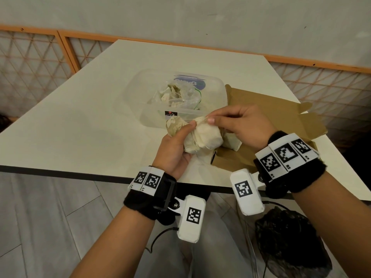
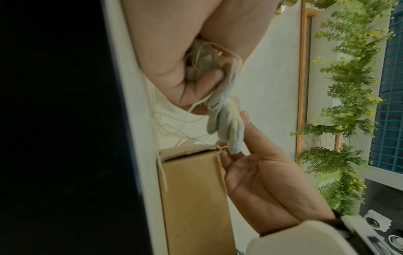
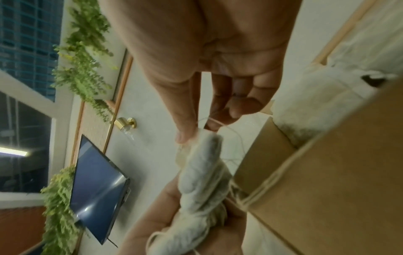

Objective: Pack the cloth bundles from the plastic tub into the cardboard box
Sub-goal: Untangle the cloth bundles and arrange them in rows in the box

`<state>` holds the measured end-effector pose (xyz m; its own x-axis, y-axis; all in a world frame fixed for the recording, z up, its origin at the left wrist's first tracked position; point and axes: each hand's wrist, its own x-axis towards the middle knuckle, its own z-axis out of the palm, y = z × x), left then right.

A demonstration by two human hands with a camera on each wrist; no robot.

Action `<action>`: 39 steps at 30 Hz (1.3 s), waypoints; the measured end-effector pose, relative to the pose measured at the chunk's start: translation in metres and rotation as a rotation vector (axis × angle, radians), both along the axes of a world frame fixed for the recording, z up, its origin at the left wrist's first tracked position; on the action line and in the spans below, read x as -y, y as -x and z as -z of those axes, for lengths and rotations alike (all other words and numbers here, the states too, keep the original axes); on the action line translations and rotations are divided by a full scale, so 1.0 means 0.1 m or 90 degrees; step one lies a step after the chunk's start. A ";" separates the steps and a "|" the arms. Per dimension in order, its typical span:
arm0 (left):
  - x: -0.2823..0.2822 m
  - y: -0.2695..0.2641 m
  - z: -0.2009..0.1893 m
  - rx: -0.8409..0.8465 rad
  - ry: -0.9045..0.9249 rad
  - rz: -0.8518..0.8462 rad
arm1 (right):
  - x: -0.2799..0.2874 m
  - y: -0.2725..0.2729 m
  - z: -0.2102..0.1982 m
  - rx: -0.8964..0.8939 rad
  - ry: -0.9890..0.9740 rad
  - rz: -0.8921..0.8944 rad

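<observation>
My left hand [image 1: 176, 149] grips a cream cloth bundle [image 1: 202, 137] over the table's near edge, and a darker beige bundle [image 1: 174, 126] sits against its fingers. The right hand [image 1: 226, 121] pinches the cream bundle's twisted top and a loose thread. In the left wrist view the twisted cloth [image 2: 226, 120] runs from the left hand [image 2: 174, 69] down to the right hand [image 2: 250, 172]. In the right wrist view the right thumb and forefinger [image 3: 185, 134] nip the cloth [image 3: 202, 163]. The clear plastic tub [image 1: 216, 87] holds more bundles. The open cardboard box [image 1: 271, 117] lies right of it, with pale cloth [image 1: 230, 142] inside.
A white table [image 1: 80, 117] carries the tub and box; its dark front edge [image 1: 60, 173] runs just below my wrists. A black bag [image 1: 291, 241] sits on the floor under the right forearm. Orange lattice panels [image 1: 36, 63] stand behind the table.
</observation>
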<state>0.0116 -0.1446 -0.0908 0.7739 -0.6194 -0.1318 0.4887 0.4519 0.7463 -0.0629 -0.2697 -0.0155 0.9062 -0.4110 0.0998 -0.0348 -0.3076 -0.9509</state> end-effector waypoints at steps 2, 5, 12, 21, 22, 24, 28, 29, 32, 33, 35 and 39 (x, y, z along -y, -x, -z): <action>0.00 0.00 0.00 -0.005 0.005 0.001 | 0.01 0.01 0.02 -0.008 -0.033 0.003; 0.01 0.01 -0.01 -0.002 -0.010 0.001 | -0.03 -0.01 0.05 -0.036 -0.021 0.020; 0.02 0.03 -0.03 0.005 -0.027 -0.006 | -0.06 -0.09 0.08 -0.022 0.000 0.080; -0.01 0.08 -0.07 0.040 0.003 0.008 | -0.09 -0.16 0.14 -0.017 0.110 0.115; -0.01 0.07 -0.06 0.042 0.000 0.006 | -0.09 -0.15 0.11 -0.033 0.132 0.094; -0.02 0.08 -0.05 0.059 -0.005 0.011 | -0.07 -0.14 0.01 -0.089 0.203 0.025; -0.01 0.09 -0.05 0.077 -0.012 0.036 | -0.04 -0.12 -0.25 -0.187 0.391 -0.092; -0.01 0.09 -0.05 0.080 -0.010 0.041 | -0.04 -0.13 -0.27 -0.189 0.410 -0.096; -0.02 0.08 -0.03 0.084 -0.004 0.041 | -0.06 -0.14 -0.30 -0.186 0.465 -0.087; -0.02 0.07 -0.03 0.081 0.001 0.038 | -0.05 -0.14 -0.30 -0.193 0.475 -0.083; -0.02 0.06 -0.04 0.073 0.007 0.032 | 0.04 -0.09 -0.35 -0.213 0.467 -0.071; -0.01 0.05 -0.05 0.048 0.017 0.029 | 0.36 0.11 -0.55 -0.224 0.413 -0.015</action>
